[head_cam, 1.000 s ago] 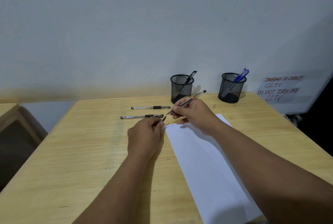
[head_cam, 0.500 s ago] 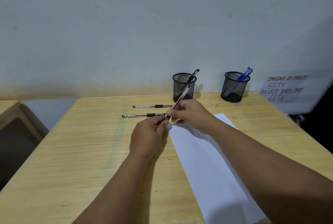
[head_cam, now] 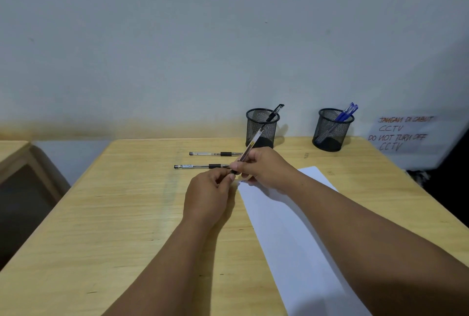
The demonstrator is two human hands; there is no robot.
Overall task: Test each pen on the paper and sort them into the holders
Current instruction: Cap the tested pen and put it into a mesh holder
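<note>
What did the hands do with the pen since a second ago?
The right hand swung its pen from slanting sideways to more upright, and the left hand brought the small dark piece it pinches up to the pen's lower end. The two pens on the table, both mesh holders and the paper stayed put.

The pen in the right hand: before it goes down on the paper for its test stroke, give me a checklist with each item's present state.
1. Pen gripped by right hand: ok.
2. Cap off, tip bare: cannot tell; left hand pinches something at the pen's lower end, hidden by fingers.
3. Paper flat on the table, under the right hand: ok.
4. Paper has blank room for a stroke: ok.
5. Both holders upright: the left holder with a black pen, the right holder with blue pens: ok.
6. Two untested pens lie off the paper: ok.
</note>
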